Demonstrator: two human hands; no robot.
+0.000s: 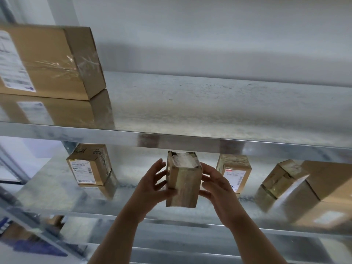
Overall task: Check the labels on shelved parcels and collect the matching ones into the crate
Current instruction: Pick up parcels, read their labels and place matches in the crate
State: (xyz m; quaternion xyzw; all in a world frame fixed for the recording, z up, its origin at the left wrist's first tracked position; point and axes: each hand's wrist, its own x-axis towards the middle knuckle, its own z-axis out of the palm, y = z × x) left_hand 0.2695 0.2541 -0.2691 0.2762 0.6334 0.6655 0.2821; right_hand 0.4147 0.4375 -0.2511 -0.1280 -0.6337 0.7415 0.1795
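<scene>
Holding a taped parcel [183, 184] up between both hands, just in front of the middle shelf [57, 197], with no label on its near faces.

The left hand [152, 187] presses the parcel's left side, fingers spread and thumb at the lower near edge. The right hand [219, 191] wraps the right side, thumb in front. The small, stiff cardboard looks light, but its glossy tape may be slippery. The opposite side walls seem the safest hold while turning it to find the label. The crate is out of view.
</scene>
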